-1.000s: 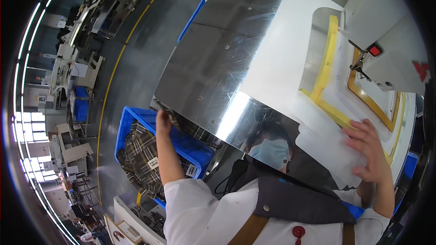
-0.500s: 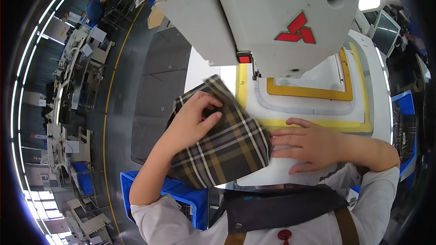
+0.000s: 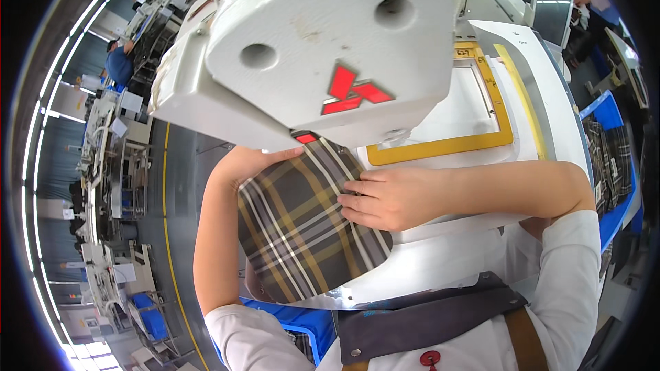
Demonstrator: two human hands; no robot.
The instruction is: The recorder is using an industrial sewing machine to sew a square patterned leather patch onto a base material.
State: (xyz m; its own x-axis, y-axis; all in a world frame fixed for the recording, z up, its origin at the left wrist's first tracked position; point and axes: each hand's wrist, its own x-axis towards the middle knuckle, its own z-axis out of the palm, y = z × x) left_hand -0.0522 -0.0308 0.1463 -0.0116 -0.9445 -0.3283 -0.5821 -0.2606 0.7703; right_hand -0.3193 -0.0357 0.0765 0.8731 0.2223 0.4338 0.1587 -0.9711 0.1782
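- Loosely spread, with no pinch showing, the right hand (image 3: 388,199) laid its extended fingers over the right edge of the dark brown, tan and white plaid cloth piece (image 3: 302,233), probably to keep it flat and from turning.
- At the cloth's far left edge, the left hand (image 3: 244,163) pointed its thumb along the top; its other fingers were hidden, so whether it gripped could not be told. Its place suggested steadying the opposite side.
- The cloth lay slantwise on the pale, glossy worktop (image 3: 440,261), its far corner running toward the bulky white-painted machine head (image 3: 275,20), which overhung and hid that end.
- Just beyond the right hand lay the flat yellow rectangular frame (image 3: 440,154).
- The blue plastic bin (image 3: 624,214) at the right held more plaid cloth, presumably for easy reach.
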